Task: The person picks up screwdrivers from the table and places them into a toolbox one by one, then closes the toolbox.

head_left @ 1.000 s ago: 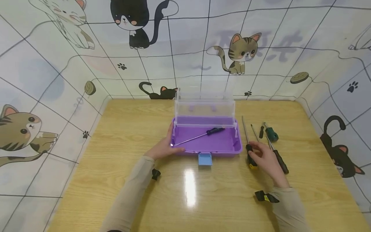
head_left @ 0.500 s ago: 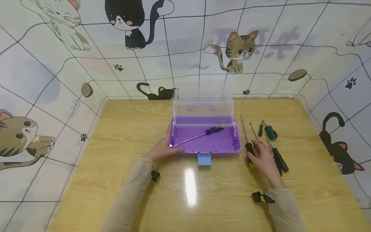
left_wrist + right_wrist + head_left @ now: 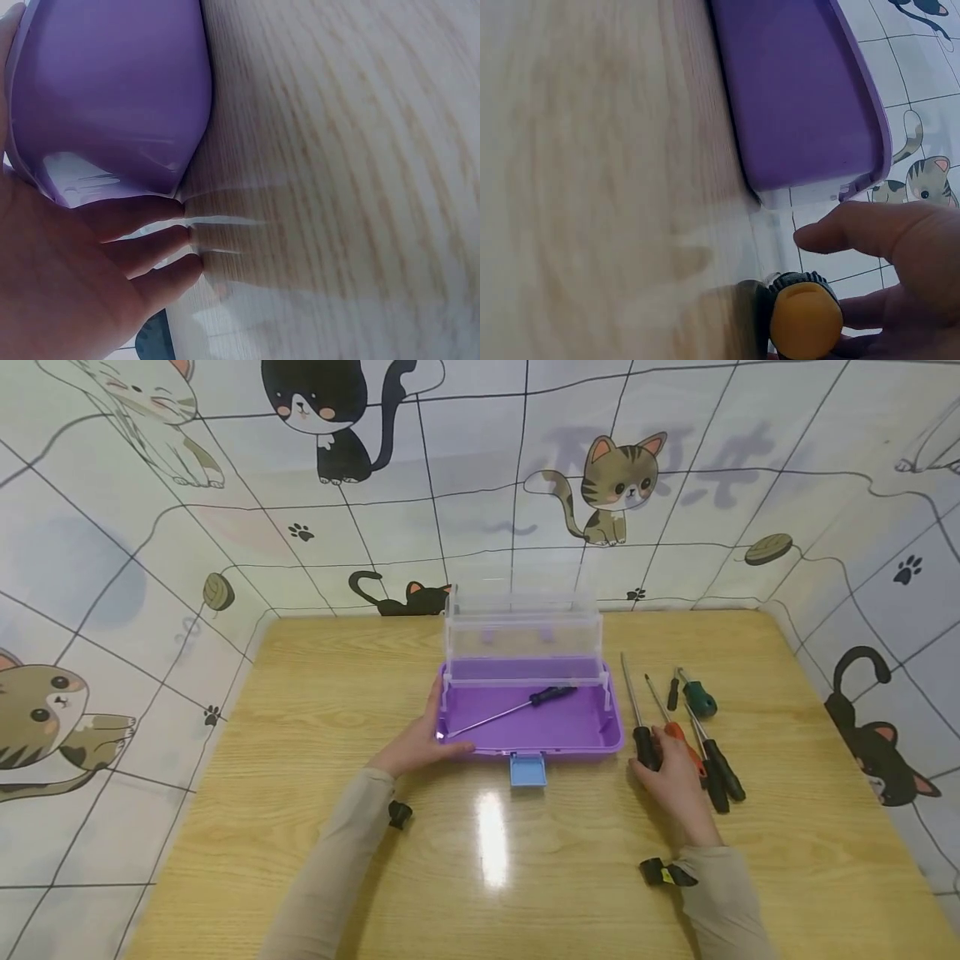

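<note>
My left hand [image 3: 412, 745] holds the left front corner of a purple box [image 3: 525, 752], thumb over the front rim and fingers along the end wall. The box's clear lid [image 3: 525, 639] stands raised, and a black-handled screwdriver [image 3: 552, 694] lies inside. To the right, my right hand [image 3: 675, 781] is at a long screwdriver with a black handle [image 3: 645, 748] and yellow butt end [image 3: 805, 321]. In the right wrist view, the thumb is apart from this handle and the other fingers are beyond it, partly hidden. An orange-red handled screwdriver [image 3: 685, 747] lies beside the hand.
Two black-handled screwdrivers [image 3: 723, 772], a stubby green-handled one [image 3: 700, 699] and a small black piece [image 3: 672, 695] lie at the right of the wooden table [image 3: 337, 677]. A blue latch [image 3: 528, 770] sticks out from the box front. Cat-print walls [image 3: 480, 485] surround the table.
My right hand has shifted slightly left around the long screwdriver, and the orange-red handle has come into sight. The left hand stays at the box corner.
</note>
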The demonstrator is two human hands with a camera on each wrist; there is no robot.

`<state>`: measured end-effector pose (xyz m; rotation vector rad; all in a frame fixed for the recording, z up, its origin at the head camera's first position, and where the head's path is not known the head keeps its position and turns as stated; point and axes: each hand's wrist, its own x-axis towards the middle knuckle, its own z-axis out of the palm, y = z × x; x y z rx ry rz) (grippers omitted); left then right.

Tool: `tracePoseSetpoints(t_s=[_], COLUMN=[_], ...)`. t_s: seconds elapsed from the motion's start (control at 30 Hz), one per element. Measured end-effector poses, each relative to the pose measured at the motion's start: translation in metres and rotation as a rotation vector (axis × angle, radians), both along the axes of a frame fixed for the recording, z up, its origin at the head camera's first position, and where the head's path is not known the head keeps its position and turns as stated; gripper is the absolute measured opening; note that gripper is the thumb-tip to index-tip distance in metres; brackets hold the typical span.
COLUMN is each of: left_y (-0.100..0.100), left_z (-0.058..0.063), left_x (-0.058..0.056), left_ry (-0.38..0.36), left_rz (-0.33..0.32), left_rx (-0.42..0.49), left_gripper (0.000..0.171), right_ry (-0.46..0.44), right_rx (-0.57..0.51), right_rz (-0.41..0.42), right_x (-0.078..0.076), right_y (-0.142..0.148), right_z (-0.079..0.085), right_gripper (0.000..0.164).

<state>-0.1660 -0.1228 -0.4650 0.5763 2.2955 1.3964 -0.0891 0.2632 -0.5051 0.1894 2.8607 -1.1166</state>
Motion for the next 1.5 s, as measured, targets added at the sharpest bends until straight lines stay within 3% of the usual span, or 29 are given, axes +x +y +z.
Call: tracePoseSetpoints(t_s=[0.1, 0.33, 0.5, 0.63, 0.9, 1.0, 1.07, 1.13, 1.2, 1.27, 1.5], left_y=[0.000, -0.006, -0.008, -0.008, -0.005, -0.001, -0.001, -0.002, -0.004, -0.005, -0.001], left_z=[-0.002, -0.036, -0.042, -0.043, -0.040, -0.022, -0.021, -0.022, -0.034, -0.037, -0.007], left_x=[-0.001, -0.010, -0.011, -0.011, -0.010, -0.006, -0.006, -0.006, -0.010, -0.010, 0.000], left_ry=[0.007, 0.045, 0.046, 0.053, 0.048, 0.037, 0.037, 0.023, 0.027, 0.030, 0.004], left_rz=[-0.004, 0.029, 0.035, 0.039, 0.037, 0.023, 0.020, 0.025, 0.035, 0.040, 0.021], left_rx=[-0.002, -0.013, -0.006, -0.018, -0.019, -0.001, 0.000, -0.017, -0.028, -0.039, -0.009], left_gripper=[0.123, 0.129, 0.130, 0.130, 0.127, 0.125, 0.124, 0.124, 0.125, 0.125, 0.120], right_ry=[0.000, 0.034, 0.119, 0.147, 0.116, 0.110, 0.102, 0.096, 0.109, 0.123, 0.175], right_rx=[-0.005, -0.013, -0.018, -0.036, -0.103, -0.136, -0.149, -0.166, -0.177, -0.178, -0.209], right_rz=[-0.010, -0.047, -0.065, -0.095, -0.234, -0.267, -0.285, -0.308, -0.321, -0.330, -0.319], right_x=[-0.001, -0.001, -0.003, -0.003, -0.001, 0.000, 0.001, 0.002, 0.003, 0.004, 0.006], right_y=[-0.001, -0.005, -0.007, -0.008, -0.007, -0.005, -0.004, -0.003, -0.003, -0.002, 0.000], right_z=[-0.002, -0.005, -0.009, -0.011, -0.007, -0.004, -0.003, -0.002, 0.001, 0.004, 0.013], right_gripper=[0.067, 0.062, 0.054, 0.050, 0.048, 0.048, 0.048, 0.048, 0.047, 0.045, 0.043])
